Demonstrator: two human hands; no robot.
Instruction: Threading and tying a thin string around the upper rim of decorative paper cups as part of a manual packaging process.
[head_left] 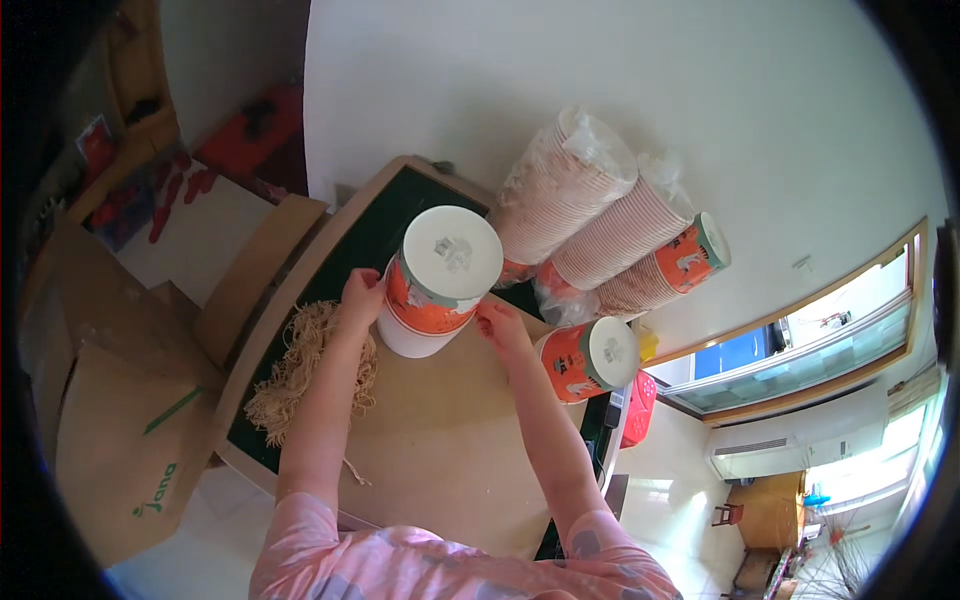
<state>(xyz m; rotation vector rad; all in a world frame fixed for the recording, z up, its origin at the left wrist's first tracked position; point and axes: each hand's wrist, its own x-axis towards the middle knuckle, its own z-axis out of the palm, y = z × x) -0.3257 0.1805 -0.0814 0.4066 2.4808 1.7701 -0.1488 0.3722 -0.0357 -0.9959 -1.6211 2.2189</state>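
Both hands are on the big orange-and-white paper tub (pixel 437 283) that stands upside down near the middle of the counter (pixel 440 450). The left hand (pixel 361 296) presses against the tub's side at about nine o'clock, fingers curled onto the wall. The right hand (pixel 499 325) touches its lower rim at about four o'clock, fingers bent in a light pinch; whether it grips the rim itself I cannot tell.

At eight o'clock from the tub, just beside the left forearm, lies a heap of tan straw-like fibre (pixel 305 375). At four o'clock a second tub (pixel 590 358) of the same print lies on its side near the counter's edge. At one to two o'clock, bagged stacks of paper cups (pixel 600 215) lean against the wall.

By my reading, the step in hand is steadying or lifting the inverted tub between both palms. A next move would call for even pressure from both sides, since the thin wall may buckle, and for clearance from the fibre heap.
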